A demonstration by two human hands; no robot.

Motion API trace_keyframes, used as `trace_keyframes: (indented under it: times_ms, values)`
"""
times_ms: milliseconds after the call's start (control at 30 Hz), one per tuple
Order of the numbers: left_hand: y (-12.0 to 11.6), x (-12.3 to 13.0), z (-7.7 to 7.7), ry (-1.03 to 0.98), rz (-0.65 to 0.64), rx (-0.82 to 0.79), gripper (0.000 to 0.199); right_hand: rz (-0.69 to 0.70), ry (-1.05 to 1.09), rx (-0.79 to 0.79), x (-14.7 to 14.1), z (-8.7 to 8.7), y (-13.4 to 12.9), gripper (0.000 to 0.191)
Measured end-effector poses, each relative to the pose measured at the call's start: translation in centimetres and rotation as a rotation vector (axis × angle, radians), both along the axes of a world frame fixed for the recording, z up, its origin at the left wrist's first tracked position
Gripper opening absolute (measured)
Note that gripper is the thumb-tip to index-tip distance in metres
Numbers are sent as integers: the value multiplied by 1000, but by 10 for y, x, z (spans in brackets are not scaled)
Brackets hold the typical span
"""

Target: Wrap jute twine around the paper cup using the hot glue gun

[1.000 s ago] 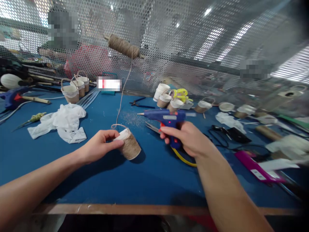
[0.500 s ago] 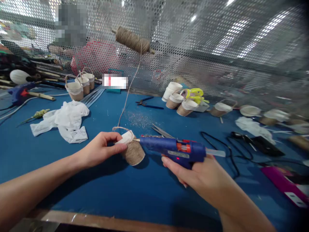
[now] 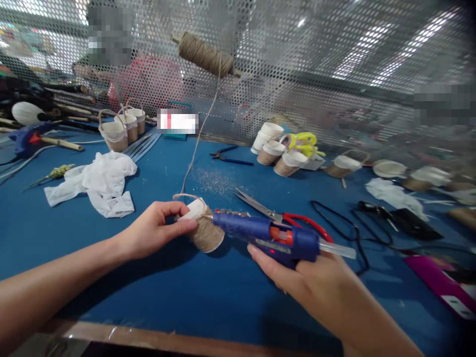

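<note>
blue table (image 3: 111, 277); glue gun (image 3: 275, 238) nozzle now touching cup (image 3: 206, 230)

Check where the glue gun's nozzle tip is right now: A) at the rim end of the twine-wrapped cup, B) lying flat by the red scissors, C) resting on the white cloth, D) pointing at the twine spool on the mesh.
A: the right hand holds the blue glue gun with its tip at the white rim end of the twine-wrapped cup, which the left hand steadies on the blue table.
</note>
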State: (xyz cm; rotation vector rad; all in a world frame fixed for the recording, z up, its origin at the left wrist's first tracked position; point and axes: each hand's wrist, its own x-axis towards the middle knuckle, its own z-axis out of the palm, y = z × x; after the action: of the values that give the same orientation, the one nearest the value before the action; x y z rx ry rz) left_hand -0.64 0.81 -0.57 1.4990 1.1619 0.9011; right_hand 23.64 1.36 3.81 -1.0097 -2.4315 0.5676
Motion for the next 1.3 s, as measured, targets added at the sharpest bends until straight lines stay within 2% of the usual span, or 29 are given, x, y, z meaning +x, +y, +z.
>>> trace_keyframes:
  times_ms: [100, 233, 333, 400, 533, 667, 833, 900, 1067, 1300]
  values:
    - [0, 0, 0, 11, -10, 3, 21, 69, -181, 354, -3, 0, -1, 37]
    - [0, 0, 0, 24, -13, 61, 19, 60, -229, 465, -8, 2, -3, 42]
    - [0, 0, 0, 42, -27, 88, 21, 61, -207, 620, -9, 2, -5, 50]
    - [-1, 0, 1, 42, -38, 108, 21, 26, -180, 596, -11, 3, -7, 50]
    - [-1, -1, 2, 45, -46, 154, 22, -59, -134, 300, -15, 5, -10, 38]
    - [0, -1, 2, 71, -56, 165, 22, -29, -113, 341, -13, 3, -9, 39]
    - [-1, -2, 1, 87, -51, 160, 26, -131, -85, 100, -12, 1, -11, 23]
    - [-1, -2, 1, 87, -50, 162, 26, -112, -95, 157, -11, 1, -11, 23]
    - [1, -3, 1, 96, -59, 174, 26, 6, -200, 421, -7, 6, -6, 41]
    - [-1, -3, 1, 119, -64, 180, 29, 49, -198, 558, -9, 4, -6, 47]
